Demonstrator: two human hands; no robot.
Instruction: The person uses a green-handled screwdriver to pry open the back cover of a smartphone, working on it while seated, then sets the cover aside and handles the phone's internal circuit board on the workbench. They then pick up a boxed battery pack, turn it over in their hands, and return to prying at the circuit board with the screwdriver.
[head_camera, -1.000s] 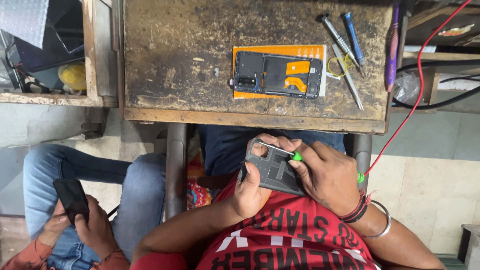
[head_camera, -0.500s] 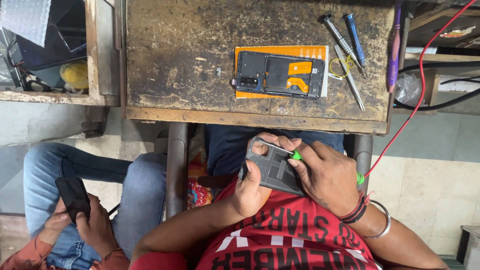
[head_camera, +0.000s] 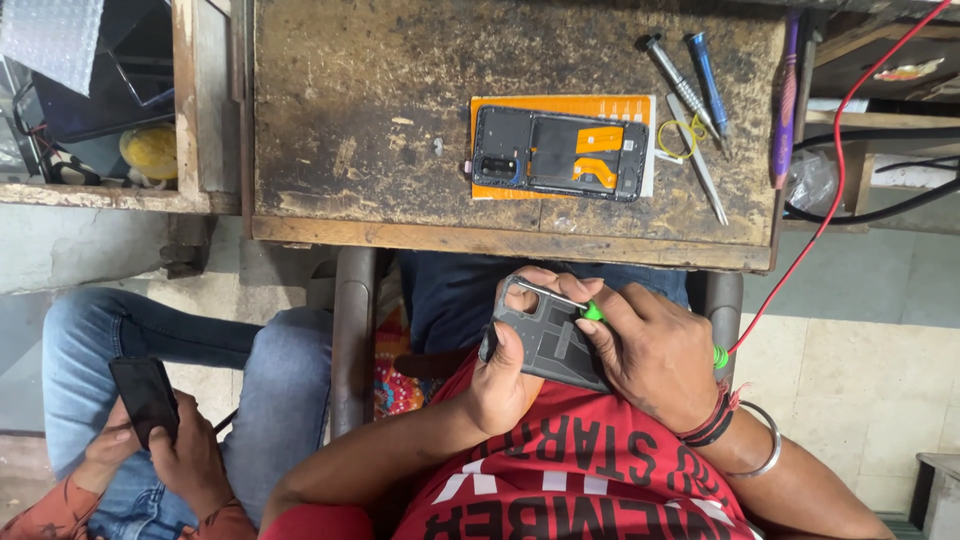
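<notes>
While someone in blue jeans is sitting off to the left, gripping a dark phone (head_camera: 145, 398) in both hands, the person at the worn wooden surface (head_camera: 380, 130) is working low in front of their chest, below the surface's near edge. Their left hand (head_camera: 505, 375) is clenching the left end of a grey phone back cover (head_camera: 550, 340), thumb lying across its inner face and fingers curling behind it. Over the cover, the right hand (head_camera: 655, 355) is grasping a green-handled screwdriver (head_camera: 590, 312) in a closed grip, its thin metal shaft running along the cover's upper edge toward the top left corner; a green end is showing past the wrist. Up on the surface, an opened phone (head_camera: 558, 153) with orange parts inside is lying on an orange mat (head_camera: 560, 105), well apart from the hands. Just right of it, a small yellow loop, a blue-handled screwdriver (head_camera: 708, 75) and metal tools are resting, and a red wire (head_camera: 840, 180) is trailing down the right side.
</notes>
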